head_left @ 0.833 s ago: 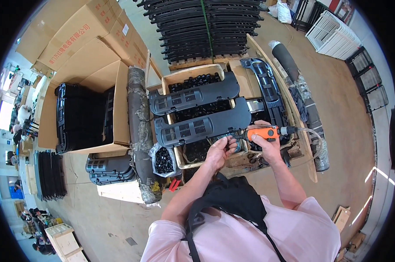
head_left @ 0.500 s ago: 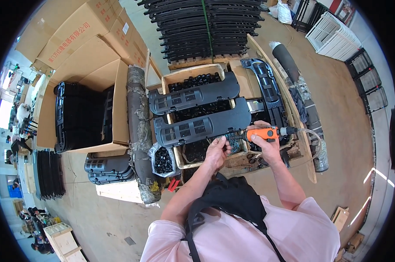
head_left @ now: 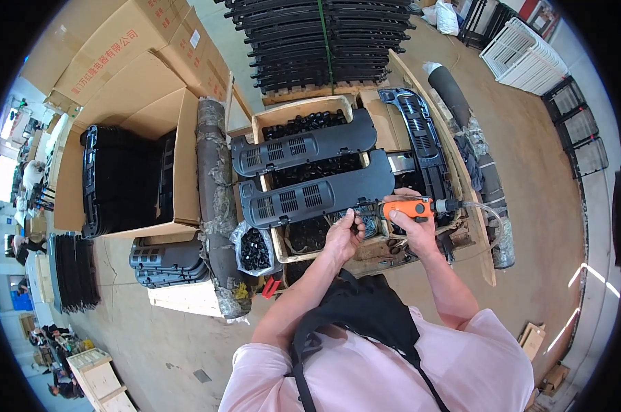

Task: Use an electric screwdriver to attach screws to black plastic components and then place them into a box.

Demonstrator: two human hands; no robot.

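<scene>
One near panel (head_left: 338, 187) lies across the wooden bin (head_left: 300, 259). Your right hand (head_left: 418, 232) grips the orange driver (head_left: 408, 206); left hand (head_left: 345, 238) half-curled at the panel's edge, contents unclear. Tilted driver could skid, scratching plastic.

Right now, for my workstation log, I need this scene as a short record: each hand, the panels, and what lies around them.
Left hand: bare, thumb and fingers drawn together by the near panel's front edge; anything held is too small to tell
Right hand: gripping an orange power tool, its tip end toward the left hand
Panels: near panel and far panel, dark and vented, lying across a wooden crate
Left of crate: wrapped roll, then an open cardboard box
</scene>
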